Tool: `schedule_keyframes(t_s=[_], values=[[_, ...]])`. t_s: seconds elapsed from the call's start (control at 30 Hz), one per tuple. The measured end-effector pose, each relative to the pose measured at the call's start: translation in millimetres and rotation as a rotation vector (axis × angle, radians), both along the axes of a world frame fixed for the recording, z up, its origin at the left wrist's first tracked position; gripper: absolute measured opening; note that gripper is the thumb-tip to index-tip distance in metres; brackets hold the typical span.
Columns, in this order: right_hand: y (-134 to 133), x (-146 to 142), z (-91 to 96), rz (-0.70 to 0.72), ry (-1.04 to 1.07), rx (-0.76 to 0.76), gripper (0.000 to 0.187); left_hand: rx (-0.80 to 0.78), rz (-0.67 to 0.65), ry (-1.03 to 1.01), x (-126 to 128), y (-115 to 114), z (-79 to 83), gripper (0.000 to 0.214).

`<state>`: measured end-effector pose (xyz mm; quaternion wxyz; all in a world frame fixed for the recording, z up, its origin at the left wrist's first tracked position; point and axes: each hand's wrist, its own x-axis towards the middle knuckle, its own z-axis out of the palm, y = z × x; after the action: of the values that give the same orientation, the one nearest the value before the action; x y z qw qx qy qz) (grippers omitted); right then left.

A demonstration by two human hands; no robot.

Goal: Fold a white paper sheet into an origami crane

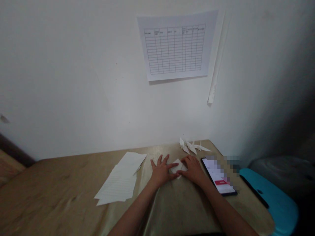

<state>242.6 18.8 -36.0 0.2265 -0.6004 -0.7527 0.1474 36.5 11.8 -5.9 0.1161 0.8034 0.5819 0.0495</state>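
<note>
A small folded piece of white paper [176,166] lies on the table between my two hands. My left hand [162,172] rests on the table with its fingers spread, the thumb and index finger touching the paper's left side. From the right, my right hand [193,168] has its fingers curled, with thumb and index finger pinching the paper's right edge. Just beyond the hands, several folded paper cranes [190,146] sit in a cluster near the wall.
Left of my hands lie loose white paper sheets [120,180], some lined. A phone [219,177] with its screen lit lies to the right on the table [61,190]. A turquoise object [273,200] stands beyond the right edge. A printed chart [177,46] hangs on the wall.
</note>
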Motion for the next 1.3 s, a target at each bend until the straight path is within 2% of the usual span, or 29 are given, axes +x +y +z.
schedule_keyframes(t_s=[0.33, 0.5, 0.83, 1.1, 1.3], values=[[5.8, 3.6, -2.4, -0.046, 0.01, 0.027, 0.021, -0.037, 0.013, 0.006, 0.6, -0.2, 1.5, 0.062], [11.9, 2.5, -3.7, -0.08, -0.018, 0.042, 0.011, -0.018, 0.003, -0.001, -0.3, -0.4, -0.4, 0.061], [16.1, 0.7, -4.0, -0.095, -0.112, 0.081, 0.012, 0.04, 0.01, 0.01, 4.0, -6.2, -5.5, 0.061], [13.9, 4.7, -3.1, -0.041, -0.062, 0.099, 0.014, 0.076, 0.009, -0.006, 1.3, -4.2, -9.3, 0.042], [9.2, 8.6, 0.0, -0.009, -0.008, 0.081, 0.012, 0.061, 0.025, 0.003, -0.4, -1.3, -8.5, 0.043]])
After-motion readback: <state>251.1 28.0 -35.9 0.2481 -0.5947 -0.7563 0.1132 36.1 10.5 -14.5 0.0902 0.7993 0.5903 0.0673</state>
